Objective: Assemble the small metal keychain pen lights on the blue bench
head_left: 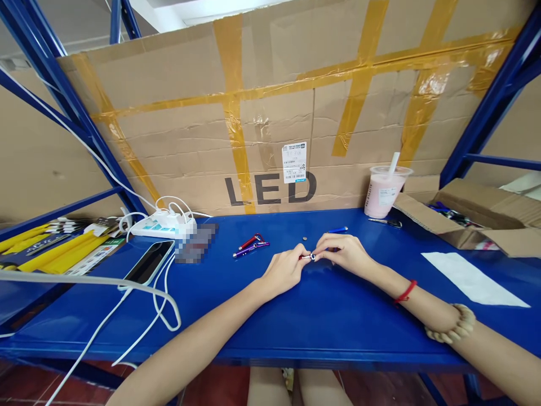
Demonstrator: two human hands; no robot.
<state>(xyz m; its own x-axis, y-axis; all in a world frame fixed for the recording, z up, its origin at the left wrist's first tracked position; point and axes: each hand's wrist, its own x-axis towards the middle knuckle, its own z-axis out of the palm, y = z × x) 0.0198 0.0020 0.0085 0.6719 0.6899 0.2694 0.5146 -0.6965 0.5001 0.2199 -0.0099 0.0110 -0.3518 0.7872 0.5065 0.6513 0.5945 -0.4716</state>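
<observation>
Above the middle of the blue table, my left hand [287, 270] is closed around a small red tube with a silver end [313, 257]; most of the tube is hidden by the fingers. My right hand [344, 252] meets it from the other side, its thumb and fingertips pinched at the silver end. Just behind the fingers lies a small round silver piece [305, 238]. A blue tube [338, 230] rests beyond my right hand. To the left, a purple slim tube with a clip [251, 250] lies beside a red one [249, 242].
At left are a phone [149, 264] on a white cable, a power strip [163, 224] with plugs, and yellow packages [63, 254]. A pink drink cup [384, 192], a dark small tool [384, 223], an open carton [469, 234] and white paper [473, 277] stand or lie at right. Cardboard [190, 152] walls the back.
</observation>
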